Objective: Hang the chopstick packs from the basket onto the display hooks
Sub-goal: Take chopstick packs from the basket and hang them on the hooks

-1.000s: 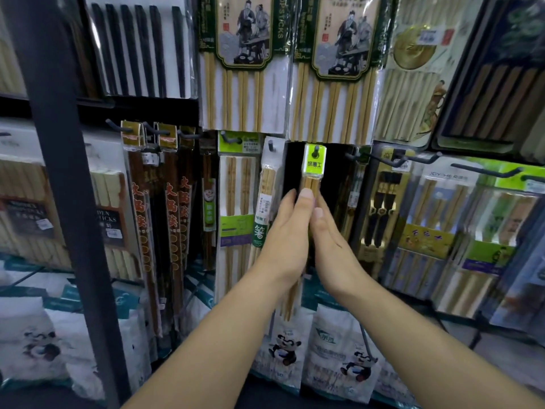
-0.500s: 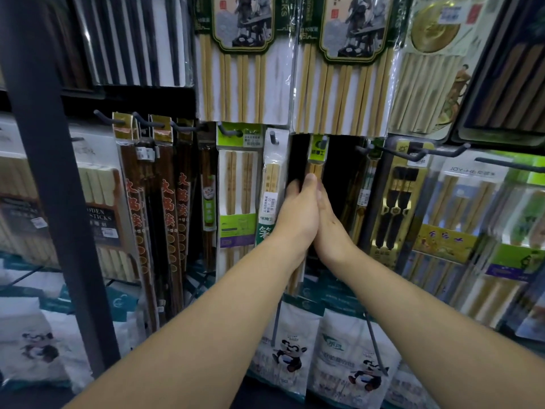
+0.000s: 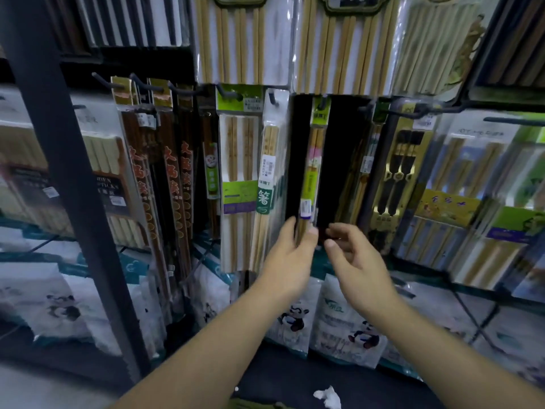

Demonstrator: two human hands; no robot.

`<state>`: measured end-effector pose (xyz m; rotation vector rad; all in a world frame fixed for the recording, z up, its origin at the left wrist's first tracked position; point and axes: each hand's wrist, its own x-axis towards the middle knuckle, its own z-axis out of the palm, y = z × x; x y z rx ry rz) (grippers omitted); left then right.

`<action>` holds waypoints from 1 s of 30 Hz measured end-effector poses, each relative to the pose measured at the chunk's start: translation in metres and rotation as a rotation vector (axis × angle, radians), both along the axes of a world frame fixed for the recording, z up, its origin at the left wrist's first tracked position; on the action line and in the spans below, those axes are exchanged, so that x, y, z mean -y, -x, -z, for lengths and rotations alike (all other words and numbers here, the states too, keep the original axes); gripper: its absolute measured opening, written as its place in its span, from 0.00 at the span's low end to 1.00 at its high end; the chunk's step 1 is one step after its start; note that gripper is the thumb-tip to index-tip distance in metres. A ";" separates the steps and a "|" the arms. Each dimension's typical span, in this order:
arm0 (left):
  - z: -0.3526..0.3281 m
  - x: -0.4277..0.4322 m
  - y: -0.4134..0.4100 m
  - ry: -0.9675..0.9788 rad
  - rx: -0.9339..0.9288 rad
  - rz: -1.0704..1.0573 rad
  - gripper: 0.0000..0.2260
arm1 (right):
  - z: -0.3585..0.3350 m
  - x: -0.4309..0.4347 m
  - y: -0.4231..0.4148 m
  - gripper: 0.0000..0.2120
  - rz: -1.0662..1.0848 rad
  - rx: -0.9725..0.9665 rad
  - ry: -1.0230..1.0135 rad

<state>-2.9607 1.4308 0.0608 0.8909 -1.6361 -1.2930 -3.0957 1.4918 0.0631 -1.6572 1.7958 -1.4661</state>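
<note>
A narrow chopstick pack (image 3: 313, 160) with a lime-green header hangs from a display hook (image 3: 322, 102) in a dark gap of the rack. My left hand (image 3: 290, 261) pinches the pack's lower end between thumb and fingers. My right hand (image 3: 355, 261) hovers just right of it, fingers loosely curled and holding nothing. The basket is out of view.
Other packs hang close on both sides: a bamboo pack (image 3: 267, 178) to the left, black chopsticks in a gold pack (image 3: 398, 172) to the right. A dark vertical rack post (image 3: 67, 178) stands at left. Panda-printed bags (image 3: 345, 323) hang below. Crumpled white paper (image 3: 328, 396) lies on the floor.
Both hands slid down from the pack's upper part to its bottom end. The right hand let go and moved slightly right. The pack now hangs from the hook.
</note>
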 end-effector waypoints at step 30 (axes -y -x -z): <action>0.331 -0.141 -0.195 -0.448 0.745 -0.385 0.20 | 0.418 -0.151 -0.078 0.26 -0.360 -0.474 -1.110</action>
